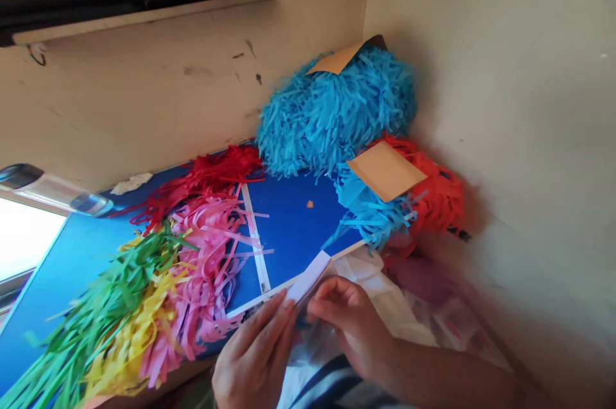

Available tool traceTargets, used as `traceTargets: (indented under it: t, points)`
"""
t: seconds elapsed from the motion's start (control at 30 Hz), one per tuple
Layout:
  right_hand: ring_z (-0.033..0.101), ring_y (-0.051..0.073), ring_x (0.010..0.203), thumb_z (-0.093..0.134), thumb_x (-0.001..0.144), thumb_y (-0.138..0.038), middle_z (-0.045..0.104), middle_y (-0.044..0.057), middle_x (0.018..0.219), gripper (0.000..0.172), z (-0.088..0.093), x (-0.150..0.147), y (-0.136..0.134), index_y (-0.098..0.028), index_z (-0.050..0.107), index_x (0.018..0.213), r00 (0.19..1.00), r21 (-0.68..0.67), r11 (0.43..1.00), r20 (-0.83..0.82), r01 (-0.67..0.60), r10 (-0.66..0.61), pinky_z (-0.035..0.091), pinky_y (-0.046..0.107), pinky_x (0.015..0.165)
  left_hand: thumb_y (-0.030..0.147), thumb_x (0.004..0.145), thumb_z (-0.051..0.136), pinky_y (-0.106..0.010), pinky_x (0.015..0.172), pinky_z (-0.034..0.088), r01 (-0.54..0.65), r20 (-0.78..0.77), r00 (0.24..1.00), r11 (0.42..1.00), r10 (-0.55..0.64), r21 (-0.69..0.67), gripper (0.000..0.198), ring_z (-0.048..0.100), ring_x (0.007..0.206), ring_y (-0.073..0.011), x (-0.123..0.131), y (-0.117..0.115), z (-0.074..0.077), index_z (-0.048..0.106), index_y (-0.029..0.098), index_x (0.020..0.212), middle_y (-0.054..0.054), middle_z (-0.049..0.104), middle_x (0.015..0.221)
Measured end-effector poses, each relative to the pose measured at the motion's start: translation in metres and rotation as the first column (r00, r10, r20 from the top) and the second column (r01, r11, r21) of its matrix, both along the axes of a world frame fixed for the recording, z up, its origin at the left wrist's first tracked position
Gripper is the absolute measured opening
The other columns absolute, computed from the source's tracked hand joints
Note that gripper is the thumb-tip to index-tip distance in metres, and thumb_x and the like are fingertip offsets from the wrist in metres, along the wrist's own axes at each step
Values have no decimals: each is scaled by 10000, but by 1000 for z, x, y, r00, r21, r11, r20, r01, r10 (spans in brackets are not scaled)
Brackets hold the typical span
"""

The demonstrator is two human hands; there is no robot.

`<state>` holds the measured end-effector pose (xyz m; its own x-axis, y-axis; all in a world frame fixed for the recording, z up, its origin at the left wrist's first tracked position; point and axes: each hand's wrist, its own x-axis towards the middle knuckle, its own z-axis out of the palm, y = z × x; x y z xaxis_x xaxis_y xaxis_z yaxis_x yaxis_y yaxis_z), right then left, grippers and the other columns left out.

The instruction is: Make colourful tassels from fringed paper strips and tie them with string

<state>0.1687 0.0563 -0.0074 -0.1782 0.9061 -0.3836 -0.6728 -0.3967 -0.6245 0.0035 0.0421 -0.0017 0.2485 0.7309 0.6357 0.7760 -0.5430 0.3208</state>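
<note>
Location type: a home craft corner, set where two walls meet. Indicators: a blue tabletop (pixel 293 216) carries loose bundles of cut paper strips in red (pixel 212 178), pink (pixel 212 248), yellow (pixel 139 325) and green (pixel 110 306). Finished fringed shapes in blue paper (pixel 332 113) and red paper (pixel 433 197), each with a brown card backing (pixel 385 170), are stacked in the corner. The plaster wall (pixel 158 88) is scuffed, and a plain wall shelf (pixel 144 14) holds dark household items.
</note>
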Motion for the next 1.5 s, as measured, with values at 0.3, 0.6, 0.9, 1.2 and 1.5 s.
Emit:
traceTargets:
  t: [0.3, 0.6, 0.9, 1.2, 1.5]
  points:
    - [589, 134, 580, 901, 537, -315, 644, -14, 588, 297, 4, -9, -1, -177, 654, 630, 994, -77, 991, 8, 113, -113, 474, 256, 611, 77, 830, 676, -322, 895, 568, 8, -23, 1000, 999, -9, -36, 488, 706, 982, -189, 2, -9, -5, 620, 273, 1274, -18, 718, 1169]
    - [618, 137, 602, 898, 552, -320, 675, 2, 613, 292, 1, -10, -1, -170, 666, 645, 991, -128, 983, -3, 134, -135, 485, 251, 634, 18, 805, 678, -361, 888, 577, 54, -4, 999, 998, -54, -23, 498, 702, 983, -202, 9, -7, 1, 638, 254, 1241, -27, 733, 1117]
    - [612, 139, 587, 902, 528, -353, 667, 8, 595, 336, 6, -8, 1, -160, 655, 648, 990, -168, 976, 36, 142, -137, 480, 259, 630, 4, 777, 698, -299, 879, 564, -28, -46, 999, 999, 29, 29, 495, 715, 904, -170, 17, -9, 0, 636, 211, 1223, -42, 757, 1012]
    - [632, 142, 612, 879, 564, -353, 672, 5, 619, 346, 5, -10, 1, -159, 618, 682, 991, -150, 980, 57, 128, -120, 496, 255, 643, 210, 895, 602, -240, 842, 571, 12, -422, 906, 1000, -20, -23, 327, 712, 910, -159, -4, -7, 0, 639, 220, 1220, -54, 724, 1051]
    - [671, 150, 691, 881, 559, -304, 681, -20, 682, 434, 3, -10, 1, -188, 535, 794, 991, -94, 987, 36, 133, -130, 514, 259, 698, 209, 979, 433, -227, 753, 557, -18, -538, 842, 995, -39, -101, 316, 672, 832, -134, 3, 2, 25, 593, 186, 1250, -78, 671, 1022]
